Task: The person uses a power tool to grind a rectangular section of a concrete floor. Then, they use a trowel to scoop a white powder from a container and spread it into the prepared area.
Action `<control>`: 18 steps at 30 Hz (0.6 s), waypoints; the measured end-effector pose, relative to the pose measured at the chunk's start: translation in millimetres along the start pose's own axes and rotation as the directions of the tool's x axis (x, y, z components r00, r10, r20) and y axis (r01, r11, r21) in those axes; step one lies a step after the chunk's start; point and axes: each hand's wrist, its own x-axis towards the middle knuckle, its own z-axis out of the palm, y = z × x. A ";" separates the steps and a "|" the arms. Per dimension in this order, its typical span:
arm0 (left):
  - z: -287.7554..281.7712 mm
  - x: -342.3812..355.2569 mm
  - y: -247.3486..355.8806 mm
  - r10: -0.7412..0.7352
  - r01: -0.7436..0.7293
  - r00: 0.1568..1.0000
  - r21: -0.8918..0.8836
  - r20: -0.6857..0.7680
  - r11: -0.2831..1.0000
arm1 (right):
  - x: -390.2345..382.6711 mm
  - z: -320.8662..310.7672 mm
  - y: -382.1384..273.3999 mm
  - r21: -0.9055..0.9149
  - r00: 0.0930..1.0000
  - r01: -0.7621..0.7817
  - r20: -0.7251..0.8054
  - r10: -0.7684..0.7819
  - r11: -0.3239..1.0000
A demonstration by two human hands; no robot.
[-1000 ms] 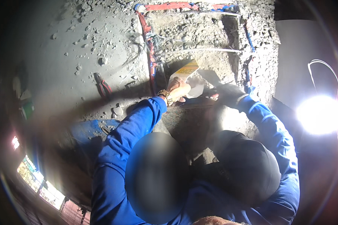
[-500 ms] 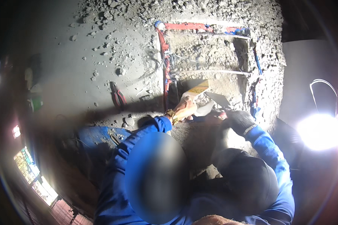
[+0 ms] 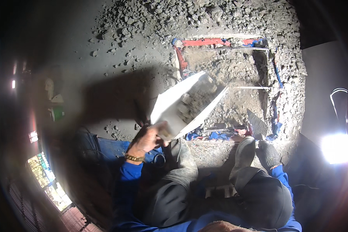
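Note:
My bare left hand (image 3: 144, 138), with a gold-coloured watch at the wrist, grips the near end of a white scoop (image 3: 210, 108) that looks like a cut-open plastic container. Grey rubble and dust lie inside it, and its far end hangs over the left side of a rectangular pit (image 3: 239, 67). At the pit's near right corner, my right hand (image 3: 268, 154) in a dark grey glove is closed around a trowel, the handle hidden by the fingers. The trowel's pointed grey blade (image 3: 258, 124) points away from me, over the pit's near edge.
Red and blue strips (image 3: 205, 41) edge the pit, and a thin pale rod (image 3: 251, 87) crosses it. Broken concrete (image 3: 143, 17) is heaped beyond and to the right. My dusty boots (image 3: 181, 158) stand at the near side. A bright lamp (image 3: 340, 150) shines from the right.
The scoop has come up out of the pit with rubble in it, moving left and toward me. My right hand and trowel have drawn back to the near right corner.

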 end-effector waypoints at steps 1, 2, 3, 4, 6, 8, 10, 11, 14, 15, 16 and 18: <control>-13.4 -18.2 6.1 0.270 -0.278 0.961 0.196 0.067 0.940 | 6.6 3.6 -3.3 0.006 0.999 0.047 0.020 -0.047 0.999; -16.1 -18.8 23.3 0.302 -0.282 0.951 0.219 -0.062 0.934 | 2.5 -2.4 -3.5 -0.025 0.999 0.033 0.024 -0.032 0.999; -29.0 -23.7 45.4 0.339 -0.301 0.931 0.238 -0.138 0.923 | 4.9 -1.5 -5.5 -0.037 0.998 0.055 0.041 -0.054 0.998; -37.4 -37.0 70.4 0.380 -0.312 0.896 0.284 -0.230 0.907 | 11.9 5.5 -4.7 0.005 0.986 0.164 -0.001 -0.164 0.986; -61.4 -22.9 131.2 0.470 -0.338 0.815 0.382 -0.339 0.860 | 13.3 -3.0 -9.9 -0.037 0.989 0.147 -0.013 -0.147 0.988; -72.9 -2.2 207.7 0.584 -0.267 0.693 0.602 -0.423 0.753 | 19.4 -14.1 -23.6 -0.083 0.991 0.136 0.027 -0.134 0.987; -87.6 23.9 266.4 0.700 -0.118 0.577 0.805 -0.421 0.581 | 25.2 -15.3 -25.4 -0.098 0.983 0.184 -0.007 -0.185 0.978; -100.5 22.1 289.3 0.775 0.016 0.501 0.899 -0.386 0.438 | 32.9 -14.7 -33.0 -0.096 0.970 0.239 -0.011 -0.241 0.966; -129.0 72.7 328.7 0.907 0.360 0.398 0.933 -0.136 -0.018 | 39.9 -20.8 -36.4 0.175 0.988 0.122 0.067 -0.136 0.977; -130.3 91.8 333.4 0.917 0.455 0.397 0.873 -0.025 -0.173 | 38.9 -20.8 -31.4 0.287 0.989 0.056 0.116 -0.093 0.956; -133.8 92.4 332.9 0.909 0.567 0.409 0.759 0.077 -0.319 | 31.5 -43.1 -60.7 0.514 0.948 -0.228 0.312 0.068 0.827; -139.3 77.5 321.3 0.907 0.664 0.420 0.674 0.023 -0.324 | 30.4 -53.8 -67.8 0.613 0.938 -0.198 0.345 -0.034 0.765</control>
